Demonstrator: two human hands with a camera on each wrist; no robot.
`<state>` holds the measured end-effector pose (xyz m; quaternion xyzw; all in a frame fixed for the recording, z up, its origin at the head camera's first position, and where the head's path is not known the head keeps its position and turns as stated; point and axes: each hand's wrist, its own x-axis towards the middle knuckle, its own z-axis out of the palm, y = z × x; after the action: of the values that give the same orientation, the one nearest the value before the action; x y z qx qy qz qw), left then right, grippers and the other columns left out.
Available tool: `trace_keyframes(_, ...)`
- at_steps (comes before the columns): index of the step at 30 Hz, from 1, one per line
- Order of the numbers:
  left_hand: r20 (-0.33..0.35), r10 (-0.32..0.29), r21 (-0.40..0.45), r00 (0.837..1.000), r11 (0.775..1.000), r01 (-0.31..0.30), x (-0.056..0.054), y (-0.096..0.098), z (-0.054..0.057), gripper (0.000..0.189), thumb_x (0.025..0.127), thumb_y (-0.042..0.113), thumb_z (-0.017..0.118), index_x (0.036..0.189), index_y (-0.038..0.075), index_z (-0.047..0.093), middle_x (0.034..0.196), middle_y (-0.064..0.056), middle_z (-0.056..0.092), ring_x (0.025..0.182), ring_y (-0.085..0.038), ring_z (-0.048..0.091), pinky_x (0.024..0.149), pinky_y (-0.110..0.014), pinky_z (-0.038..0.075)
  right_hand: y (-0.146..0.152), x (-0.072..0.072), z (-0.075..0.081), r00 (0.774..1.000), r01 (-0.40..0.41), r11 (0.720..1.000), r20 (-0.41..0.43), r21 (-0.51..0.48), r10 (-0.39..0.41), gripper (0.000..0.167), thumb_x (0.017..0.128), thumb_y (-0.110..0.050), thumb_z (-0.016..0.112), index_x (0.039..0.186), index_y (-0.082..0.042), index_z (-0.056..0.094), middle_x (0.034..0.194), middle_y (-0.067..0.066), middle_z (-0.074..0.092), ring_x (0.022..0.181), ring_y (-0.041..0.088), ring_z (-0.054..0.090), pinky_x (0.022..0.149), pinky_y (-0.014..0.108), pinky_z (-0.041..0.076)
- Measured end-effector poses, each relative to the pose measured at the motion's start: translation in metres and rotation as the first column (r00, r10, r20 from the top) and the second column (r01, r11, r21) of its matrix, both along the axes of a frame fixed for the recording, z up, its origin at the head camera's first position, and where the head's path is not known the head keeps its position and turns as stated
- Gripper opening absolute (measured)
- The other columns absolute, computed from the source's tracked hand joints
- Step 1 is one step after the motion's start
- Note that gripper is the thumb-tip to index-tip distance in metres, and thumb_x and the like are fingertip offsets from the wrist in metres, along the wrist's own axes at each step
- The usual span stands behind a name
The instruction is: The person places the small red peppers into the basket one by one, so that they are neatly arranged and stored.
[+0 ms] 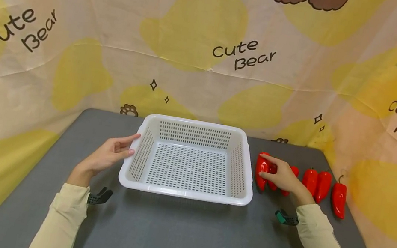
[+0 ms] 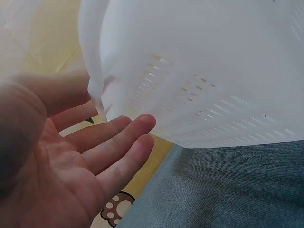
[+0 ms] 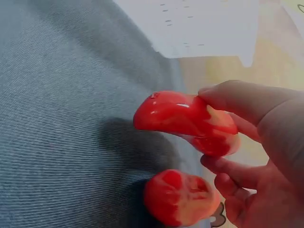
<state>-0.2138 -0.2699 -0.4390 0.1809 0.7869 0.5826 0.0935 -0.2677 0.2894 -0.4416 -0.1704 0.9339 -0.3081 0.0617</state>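
A white perforated plastic basket [image 1: 184, 193] sits on the grey table. At its left rim is my left hand [image 1: 109, 155], thumb and index finger spread apart against the outer lip. The other fingers of that hand extend loosely beside the basket wall [image 2: 228, 52] in the left wrist view. My right hand [image 1: 283, 176] pinches a glossy red pepper [image 1: 262, 169] between thumb and fingers, just right of the basket. In the right wrist view the held pepper [image 3: 171, 114] is raised above the cloth, with a second red pepper [image 3: 178, 197] below it.
Several more red peppers lie in a row on the right: one [image 1: 294, 171] partly hidden by my right hand, two side by side [image 1: 323, 185], and one [image 1: 338, 200] near the table's right edge. A printed yellow curtain [image 1: 206, 25] encloses the grey table [image 1: 173, 237].
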Motion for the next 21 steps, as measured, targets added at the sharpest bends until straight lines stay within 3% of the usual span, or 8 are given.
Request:
trace_keyframes(8, 0.004, 0.007, 0.006, 1.0, 1.0, -0.007, 0.001, 0.0, 0.001, 0.063, 0.103, 0.011, 0.058, 0.157, -0.002, 0.029, 0.156, -0.03, 0.039, 0.119, 0.004, 0.06, 0.093, -0.013, 0.05, 0.003, 0.001, 0.012, 0.998, -0.056, 0.98, 0.023, -0.193, 0.062, 0.068, 0.094, -0.011, 0.071, 0.153, -0.003, 0.04, 0.141, 0.031, 0.051, 0.121, 0.05, 0.055, 0.094, 0.058, 0.056)
trace_keyframes(14, 0.005, 0.007, 0.012, 1.0, 1.0, -0.007, 0.001, 0.0, 0.002, 0.063, 0.102, 0.009, 0.059, 0.157, -0.003, 0.029, 0.156, -0.031, 0.04, 0.117, 0.003, 0.062, 0.092, -0.014, 0.051, 0.005, 0.001, 0.019, 0.997, -0.07, 0.973, 0.019, -0.222, 0.076, 0.068, 0.094, -0.009, 0.07, 0.153, -0.003, 0.039, 0.147, 0.029, 0.047, 0.122, 0.051, 0.055, 0.095, 0.056, 0.056)
trace_keyframes(21, 0.011, 0.004, 0.021, 1.0, 1.0, -0.004, 0.002, 0.0, 0.002, 0.064, 0.102, 0.009, 0.059, 0.156, -0.003, 0.029, 0.155, -0.031, 0.04, 0.117, 0.001, 0.063, 0.092, -0.014, 0.052, 0.003, 0.0, 0.022, 0.996, -0.085, 0.965, 0.007, -0.248, 0.089, 0.067, 0.093, -0.008, 0.07, 0.153, -0.002, 0.039, 0.14, 0.03, 0.053, 0.116, 0.048, 0.061, 0.088, 0.025, 0.058)
